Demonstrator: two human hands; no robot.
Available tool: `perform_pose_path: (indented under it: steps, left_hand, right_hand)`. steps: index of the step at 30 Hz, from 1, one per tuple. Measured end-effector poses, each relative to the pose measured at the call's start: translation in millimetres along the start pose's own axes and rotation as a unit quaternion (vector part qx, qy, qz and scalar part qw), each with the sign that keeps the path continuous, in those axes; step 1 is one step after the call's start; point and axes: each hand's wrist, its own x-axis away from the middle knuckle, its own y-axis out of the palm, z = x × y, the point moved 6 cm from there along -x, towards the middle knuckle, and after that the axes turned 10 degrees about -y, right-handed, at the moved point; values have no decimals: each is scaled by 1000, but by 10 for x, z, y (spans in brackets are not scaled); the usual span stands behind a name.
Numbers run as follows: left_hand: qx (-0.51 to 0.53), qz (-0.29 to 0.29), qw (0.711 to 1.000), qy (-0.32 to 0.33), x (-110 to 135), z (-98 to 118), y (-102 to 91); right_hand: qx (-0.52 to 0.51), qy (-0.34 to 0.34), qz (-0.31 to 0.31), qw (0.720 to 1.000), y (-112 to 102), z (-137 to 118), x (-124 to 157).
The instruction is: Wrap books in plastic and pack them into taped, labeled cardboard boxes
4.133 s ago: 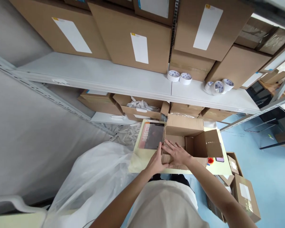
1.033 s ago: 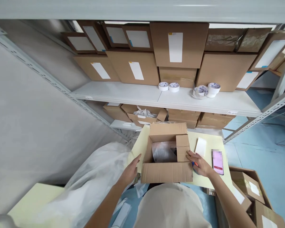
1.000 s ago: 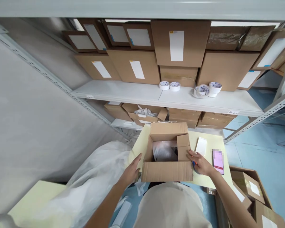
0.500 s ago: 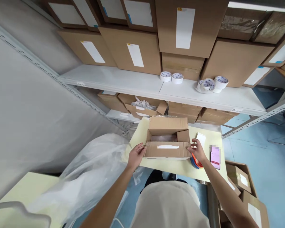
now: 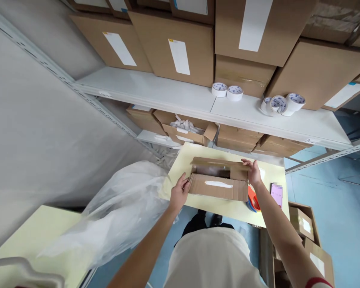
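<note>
A brown cardboard box [image 5: 217, 187] sits on a small pale yellow table [image 5: 180, 168]. Its near flap is folded over the top and carries a white strip. The far flap [image 5: 216, 163] is coming down. A dark item shows through the gap between the flaps. My left hand [image 5: 179, 193] presses against the box's left end with fingers curled on the flap edge. My right hand [image 5: 253, 173] grips the far right corner of the box, fingers over the far flap.
A red and blue tape dispenser [image 5: 252, 199] and a phone [image 5: 276, 190] lie right of the box. Tape rolls [image 5: 227, 90] stand on the white shelf [image 5: 156, 94] under stacked cartons. A big clear plastic bag [image 5: 120, 212] fills the left. Small cartons [image 5: 306, 232] sit on the blue floor at right.
The open box has been closed: the near flap is folded down and the far flap is coming over. My right hand moved from the box's near right side up to its far corner.
</note>
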Motion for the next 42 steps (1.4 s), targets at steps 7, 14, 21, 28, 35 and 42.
perform_pose_path:
  steps: [7,14,21,28,35,42]
  left_hand:
    - [-39,-6,998,43,-45,158,-187]
    - [-263,-95,915,290,12,902,218]
    - [-379,-164,846,337,60,905,675]
    - [-371,-178,838,360,114,746,563]
    - [-384,-204,821,370,152,679,514]
    - [-386,-188,821,377,166,688,500]
  right_hand:
    - [233,-77,-20,969,-58,-113,606]
    - [354,-64,-76,930,129,-62,984]
    - [371,-74,-90,921,120,-95,1063]
    - [386,55,105,915,-503,488,1664]
    - [493,220,53,840,-341,848,1757]
    - [493,208,103,838,-450,598,1608]
